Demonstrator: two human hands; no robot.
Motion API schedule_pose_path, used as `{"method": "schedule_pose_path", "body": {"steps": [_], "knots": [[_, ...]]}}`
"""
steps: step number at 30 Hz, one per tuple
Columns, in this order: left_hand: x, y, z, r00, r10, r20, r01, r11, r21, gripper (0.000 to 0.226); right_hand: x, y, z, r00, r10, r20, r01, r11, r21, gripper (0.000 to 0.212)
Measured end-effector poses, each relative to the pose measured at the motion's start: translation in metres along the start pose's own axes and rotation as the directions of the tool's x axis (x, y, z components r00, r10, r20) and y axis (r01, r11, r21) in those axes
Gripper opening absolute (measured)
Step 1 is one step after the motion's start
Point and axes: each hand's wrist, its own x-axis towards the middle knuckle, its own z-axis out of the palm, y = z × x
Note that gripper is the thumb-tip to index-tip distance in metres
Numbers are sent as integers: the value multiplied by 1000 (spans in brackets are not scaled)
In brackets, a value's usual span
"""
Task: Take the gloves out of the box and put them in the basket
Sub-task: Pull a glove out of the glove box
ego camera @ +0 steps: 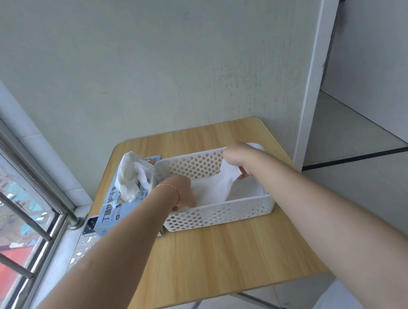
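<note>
Basket: white perforated basket [219, 214] on the wooden table [226, 257]; every place below is told from it.
Box: blue glove box [116, 215] touches the basket's left end, with a bunch of white gloves [132, 178] sticking up out of its top opening.
Gloves already moved: white gloves [213, 190] lie across the basket's floor.
Right hand: right hand [238, 159] is over the basket's far right corner, fingers curled and pinching the raised end of a glove that runs down inside.
Left hand: left hand [180, 191] is down in the basket's left half on the gloves; its fingers are hidden behind the hand, so I cannot tell if they grip or only press.
Phone: a phone [89, 225] lies partly under the box, on the side away from the basket.
Risk: thin gloves cling, so a lifted hand could likely drag one back over the rim.
Risk: the next pull from the box may bring out a clump, or tug the light box along the table.
</note>
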Motion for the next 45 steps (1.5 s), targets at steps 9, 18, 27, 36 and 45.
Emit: {"method": "schedule_pose_path", "body": {"steps": [9, 18, 27, 36, 45], "knots": [[-3, 7, -26, 937, 130, -323, 9, 918, 395, 25, 0, 13, -11, 997, 19, 81, -37, 974, 224, 18], [6, 17, 8, 990, 124, -69, -130, 986, -100, 60, -3, 13, 1, 978, -196, -68, 68, 613, -787, 33], [1, 5, -4, 975, 167, -148, -184, 976, -115, 33, 10, 20, 24, 979, -103, 176, 203, 435, -877, 34], [-7, -16, -16, 944, 164, -285, -220, 959, -179, 24, 11, -4, 22, 964, -220, 146, 230, 430, -873, 11], [-46, -114, -39, 678, -325, -660, 14, 903, -429, 29, -4, -89, 89, 716, -695, -68, 617, 674, -406, 8]]}}
